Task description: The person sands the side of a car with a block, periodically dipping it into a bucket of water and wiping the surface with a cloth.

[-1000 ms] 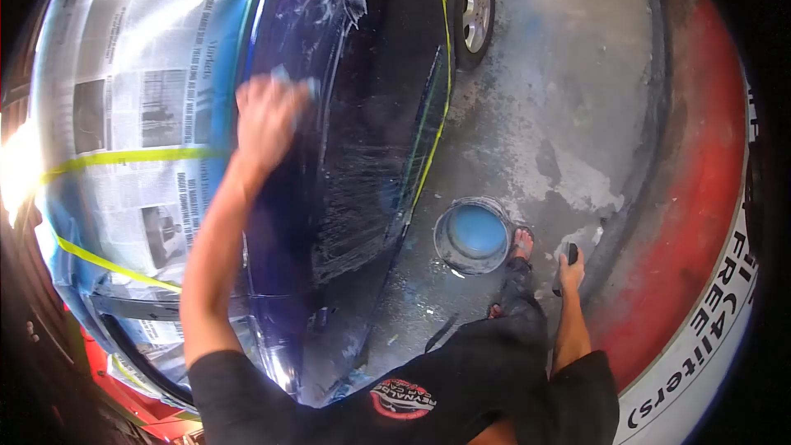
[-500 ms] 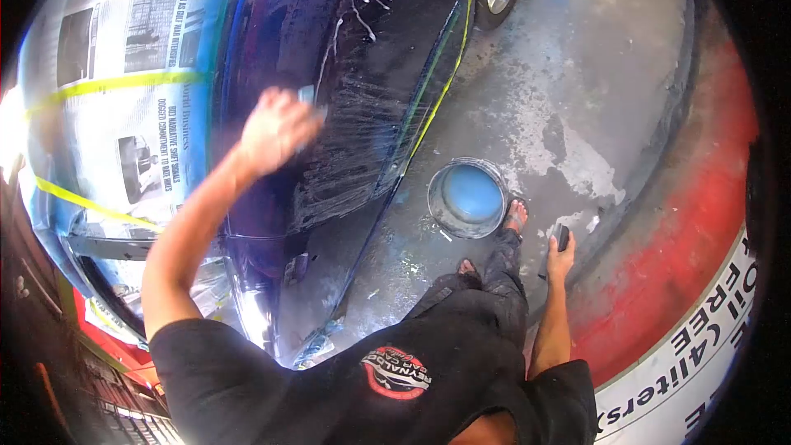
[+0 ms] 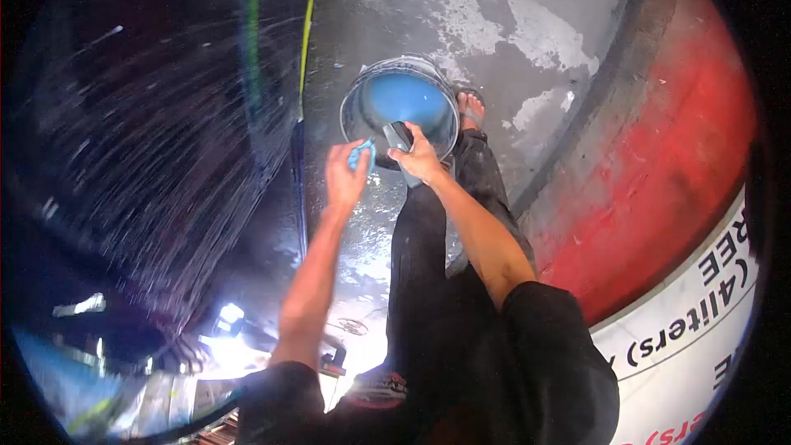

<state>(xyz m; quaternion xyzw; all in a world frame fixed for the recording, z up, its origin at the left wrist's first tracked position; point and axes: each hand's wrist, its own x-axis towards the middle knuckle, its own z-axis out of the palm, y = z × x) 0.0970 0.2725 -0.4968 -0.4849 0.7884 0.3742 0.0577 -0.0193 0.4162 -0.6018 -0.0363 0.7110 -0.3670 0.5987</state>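
- Step, my read: re-wetting gear at bucket (image 3: 354, 107), which sits far centre on wet floor, right of car panel (image 3: 148, 156).
- L hand (image 3: 344, 175) pinches blue pad (image 3: 360, 152), at bucket's near rim.
- R hand (image 3: 418, 161) wrapped round dark block (image 3: 397, 136), over the water.
- Next needs: dunk pad & block fully, keep hold of both.

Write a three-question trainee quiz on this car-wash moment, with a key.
1. True or false: the left hand holds a blue cloth.
2. What does the right hand grip? A) dark block B) hose C) tape roll
3. Fill in: both hands are over the ____, which stands on the wet concrete floor beside the dark blue car panel.

Key: 1 true; 2 A; 3 bucket.
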